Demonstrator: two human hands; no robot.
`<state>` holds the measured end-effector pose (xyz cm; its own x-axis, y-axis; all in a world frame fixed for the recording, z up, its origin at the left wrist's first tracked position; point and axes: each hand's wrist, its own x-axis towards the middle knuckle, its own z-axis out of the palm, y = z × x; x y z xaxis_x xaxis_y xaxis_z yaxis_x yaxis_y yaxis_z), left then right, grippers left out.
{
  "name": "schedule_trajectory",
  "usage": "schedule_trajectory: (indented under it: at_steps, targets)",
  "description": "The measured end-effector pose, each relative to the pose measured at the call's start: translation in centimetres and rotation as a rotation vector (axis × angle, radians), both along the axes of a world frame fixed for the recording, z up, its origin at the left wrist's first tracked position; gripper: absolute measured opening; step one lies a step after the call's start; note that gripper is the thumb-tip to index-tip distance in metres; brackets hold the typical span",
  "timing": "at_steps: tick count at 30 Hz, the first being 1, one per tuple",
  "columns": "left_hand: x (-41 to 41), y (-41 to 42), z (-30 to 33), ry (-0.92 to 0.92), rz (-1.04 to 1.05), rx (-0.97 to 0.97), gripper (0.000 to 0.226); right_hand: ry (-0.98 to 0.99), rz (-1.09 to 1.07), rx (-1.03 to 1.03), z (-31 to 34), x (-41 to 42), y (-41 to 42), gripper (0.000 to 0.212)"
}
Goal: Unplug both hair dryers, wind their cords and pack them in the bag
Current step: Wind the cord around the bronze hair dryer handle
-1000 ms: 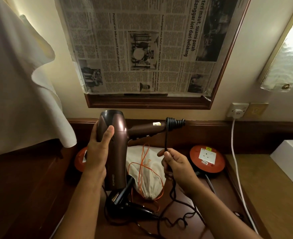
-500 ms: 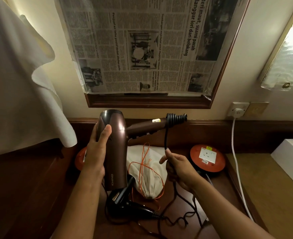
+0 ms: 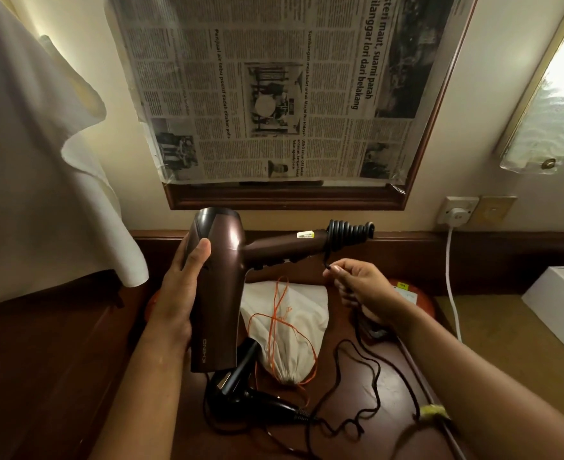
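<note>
Mid-frame: winding the brown hair dryer (image 3: 216, 287), barrel wrapped by left hand (image 3: 177, 293); cord (image 3: 327, 258) pinched in right hand (image 3: 357, 287). Bag (image 3: 287, 323) waiting below. Next, likely: another loop round the handle.

The brown hair dryer (image 3: 215, 293) bears "KHIND" along its barrel, while the newspaper (image 3: 274, 88) on the far wall shows sideways headlines — "isteri maut, suami parah dilanggar lori dari belakang" and "Penjual air tebu positif dadah ditahan polis" — the small print is unreadable.
</note>
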<state>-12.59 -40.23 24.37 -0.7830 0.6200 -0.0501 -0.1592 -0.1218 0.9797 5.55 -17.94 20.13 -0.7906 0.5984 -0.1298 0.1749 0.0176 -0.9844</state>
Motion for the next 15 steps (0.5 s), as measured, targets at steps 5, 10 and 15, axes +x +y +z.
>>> schedule_trajectory:
  at_steps: [5, 10, 15]
  targets:
    - [-0.3, -0.4, 0.2, -0.02, -0.076, -0.021, 0.061, -0.158, -0.12, 0.34, 1.7, -0.4, 2.3, 0.033]
    - [-0.7, -0.8, 0.3, -0.01, -0.137, 0.01, 0.061, -0.196, -0.089, 0.643, 4.7, -0.1, 4.7, 0.023]
    - [-0.6, -1.0, 0.6, 0.06, -0.173, -0.011, 0.063, -0.135, -0.057, 0.765, 9.1, -0.4, 5.4, 0.013]
